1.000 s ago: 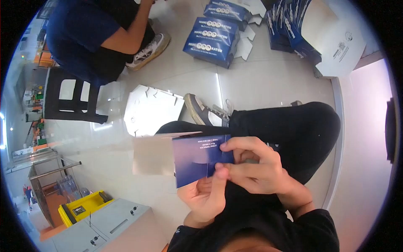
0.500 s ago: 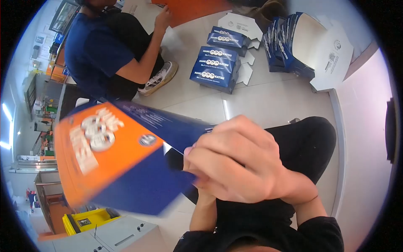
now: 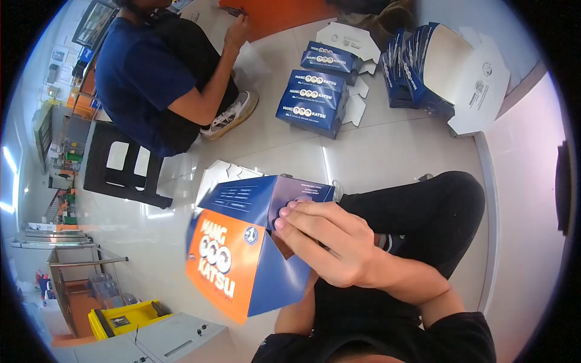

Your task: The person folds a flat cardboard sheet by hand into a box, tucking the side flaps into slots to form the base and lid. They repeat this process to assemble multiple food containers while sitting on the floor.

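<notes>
A blue and orange cardboard food box (image 3: pixel 218 260) with "MANG KATSU" lettering is held up in front of me, its body folded into shape. Fingers of my right hand (image 3: pixel 339 242) are closed on the blue end panel near the box's upper right edge. White flaps (image 3: pixel 227 173) stick out beyond the blue side. My left forearm (image 3: pixel 298 314) runs up behind the box, and the left hand itself is hidden there, so its grip does not show.
Several blue boxes (image 3: pixel 308 115) stand in a row on the tiled floor ahead. More boxes (image 3: pixel 417 72) with open white lids lean by the right wall. A person (image 3: pixel 145 78) sits at left, near a black stool (image 3: pixel 124 166). A yellow bin (image 3: pixel 130 319) is at lower left.
The box has swung to the right and closer to my body, and looks more squarely folded, with its white flaps now showing. My right hand keeps hold of it.
</notes>
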A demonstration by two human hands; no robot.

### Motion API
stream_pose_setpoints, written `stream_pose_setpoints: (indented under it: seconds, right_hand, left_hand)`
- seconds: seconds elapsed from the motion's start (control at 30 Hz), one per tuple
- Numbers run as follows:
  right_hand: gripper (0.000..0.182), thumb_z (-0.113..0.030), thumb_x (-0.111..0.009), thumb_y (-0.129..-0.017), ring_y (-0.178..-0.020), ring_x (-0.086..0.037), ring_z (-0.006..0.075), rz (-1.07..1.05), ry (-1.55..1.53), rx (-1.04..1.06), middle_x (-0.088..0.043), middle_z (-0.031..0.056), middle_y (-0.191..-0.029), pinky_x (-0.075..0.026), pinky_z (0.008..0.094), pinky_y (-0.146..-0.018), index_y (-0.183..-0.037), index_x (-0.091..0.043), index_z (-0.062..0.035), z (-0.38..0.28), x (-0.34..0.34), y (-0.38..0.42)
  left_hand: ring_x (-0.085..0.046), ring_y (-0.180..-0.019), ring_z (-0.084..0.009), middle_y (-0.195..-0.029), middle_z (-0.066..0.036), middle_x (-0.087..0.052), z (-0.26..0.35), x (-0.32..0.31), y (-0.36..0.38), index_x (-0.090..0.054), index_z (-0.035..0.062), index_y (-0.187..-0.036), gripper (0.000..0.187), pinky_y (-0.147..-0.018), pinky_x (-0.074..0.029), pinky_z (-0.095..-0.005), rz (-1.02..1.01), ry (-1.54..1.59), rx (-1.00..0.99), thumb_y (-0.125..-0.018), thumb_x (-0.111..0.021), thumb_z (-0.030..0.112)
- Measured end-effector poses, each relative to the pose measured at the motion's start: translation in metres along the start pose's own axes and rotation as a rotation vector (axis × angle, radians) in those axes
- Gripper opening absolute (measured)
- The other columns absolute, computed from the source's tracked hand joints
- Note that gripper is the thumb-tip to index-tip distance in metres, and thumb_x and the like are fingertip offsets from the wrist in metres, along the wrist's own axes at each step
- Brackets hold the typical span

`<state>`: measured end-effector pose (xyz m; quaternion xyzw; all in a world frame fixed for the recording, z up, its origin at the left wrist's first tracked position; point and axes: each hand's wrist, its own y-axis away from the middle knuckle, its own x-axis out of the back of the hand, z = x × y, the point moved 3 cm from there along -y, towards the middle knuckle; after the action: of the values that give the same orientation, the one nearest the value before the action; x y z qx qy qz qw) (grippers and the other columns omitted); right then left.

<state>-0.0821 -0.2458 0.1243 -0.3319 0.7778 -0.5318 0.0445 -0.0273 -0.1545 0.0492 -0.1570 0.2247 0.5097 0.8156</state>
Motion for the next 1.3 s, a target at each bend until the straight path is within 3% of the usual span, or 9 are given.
stream_pose_setpoints:
  seconds: [0.27, 0.5, 0.67, 0.83, 0.9, 1.07, 1.13, 1.23, 1.3]
  right_hand:
    - [0.034, -0.001, -0.072, -0.058, -0.082, -0.068, 0.03, 0.053, -0.111, -0.182, -0.068, 0.0148, -0.089, -0.059, 0.0341, -0.074, -0.09, -0.07, 0.0066, -0.009, 0.0, 0.006]
    - [0.032, -0.003, -0.074, -0.058, -0.085, -0.065, 0.0278, -0.015, -0.015, -0.065, -0.067, 0.0137, -0.093, -0.058, 0.0324, -0.07, -0.089, -0.07, 0.005, 0.004, -0.007, 0.021]
    - [0.023, -0.01, -0.072, -0.065, -0.091, -0.059, 0.0248, -0.076, -0.019, -0.103, -0.066, 0.0053, -0.099, -0.047, 0.0366, -0.074, -0.087, -0.072, -0.0062, 0.014, -0.001, 0.023]
    - [0.027, -0.006, -0.083, -0.065, -0.102, -0.057, 0.0291, -0.077, -0.087, -0.205, -0.065, 0.0065, -0.105, -0.049, 0.0399, -0.082, -0.091, -0.074, -0.0111, 0.025, 0.001, 0.026]
    - [0.031, -0.007, -0.083, -0.066, -0.107, -0.057, 0.0327, -0.117, -0.144, -0.262, -0.063, 0.0088, -0.112, -0.05, 0.0411, -0.087, -0.095, -0.074, -0.0104, 0.03, 0.0, 0.026]
    - [0.04, -0.011, -0.083, -0.067, -0.11, -0.059, 0.0356, -0.202, -0.162, -0.261, -0.06, 0.0112, -0.119, -0.052, 0.0442, -0.09, -0.105, -0.073, -0.0109, 0.037, 0.006, 0.036]
    - [0.043, -0.013, -0.083, -0.066, -0.104, -0.063, 0.0356, -0.186, -0.098, -0.252, -0.06, 0.0137, -0.118, -0.053, 0.0445, -0.088, -0.108, -0.072, -0.0108, 0.035, 0.009, 0.037]
    - [0.039, -0.015, -0.08, -0.068, -0.097, -0.064, 0.0358, -0.098, -0.08, -0.212, -0.062, 0.0135, -0.114, -0.056, 0.0411, -0.08, -0.106, -0.072, -0.009, 0.031, 0.009, 0.039]
    - [0.04, -0.014, -0.08, -0.068, -0.096, -0.066, 0.0361, -0.096, -0.05, -0.158, -0.063, 0.0134, -0.113, -0.058, 0.0392, -0.077, -0.106, -0.072, -0.0093, 0.032, 0.01, 0.039]
  left_hand:
    - [-0.064, -0.098, -0.0181, -0.112, -0.01, -0.065, -0.004, -0.005, 0.013, -0.062, -0.001, -0.109, 0.021, -0.087, -0.053, -0.031, 0.061, -0.1, -0.035, -0.089, -0.068, 0.005]
    - [-0.065, -0.097, -0.0176, -0.11, -0.009, -0.065, -0.005, -0.006, 0.013, -0.063, -0.001, -0.108, 0.02, -0.087, -0.053, -0.0307, 0.083, -0.161, -0.048, -0.09, -0.068, 0.005]
    - [-0.065, -0.096, -0.0173, -0.109, -0.009, -0.065, -0.001, -0.003, 0.015, -0.063, -0.001, -0.107, 0.019, -0.086, -0.054, -0.0305, 0.078, -0.199, -0.043, -0.09, -0.068, 0.004]
    - [-0.065, -0.096, -0.0174, -0.109, -0.008, -0.065, -0.007, 0.005, 0.011, -0.063, 0.0008, -0.11, 0.022, -0.085, -0.053, -0.0304, -0.028, -0.42, -0.154, -0.092, -0.067, 0.014]
    - [-0.064, -0.098, -0.0173, -0.111, -0.008, -0.065, -0.004, 0.006, 0.008, -0.064, 0.0004, -0.109, 0.027, -0.086, -0.053, -0.0318, -0.055, -0.404, -0.149, -0.089, -0.072, 0.016]
    - [-0.056, -0.121, -0.0241, -0.132, -0.017, -0.055, -0.005, 0.028, 0.007, -0.052, -0.0049, -0.132, 0.051, -0.1, -0.046, -0.0385, -0.285, -0.235, -0.018, -0.092, -0.066, 0.023]
    - [-0.052, -0.127, -0.0297, -0.14, -0.021, -0.049, -0.009, 0.031, 0.003, -0.043, -0.0061, -0.14, 0.061, -0.104, -0.044, -0.0412, -0.509, 0.165, 0.099, -0.097, -0.059, 0.033]
    - [-0.053, -0.126, -0.032, -0.142, -0.021, -0.048, -0.019, 0.034, 0.007, -0.043, -0.0046, -0.141, 0.068, -0.105, -0.045, -0.0421, -0.268, 0.307, 0.202, -0.097, -0.056, 0.046]
    - [-0.054, -0.125, -0.0304, -0.14, -0.019, -0.05, -0.02, 0.041, 0.005, -0.041, -0.0031, -0.142, 0.073, -0.104, -0.046, -0.0424, -0.283, 0.047, 0.141, -0.094, -0.061, 0.048]
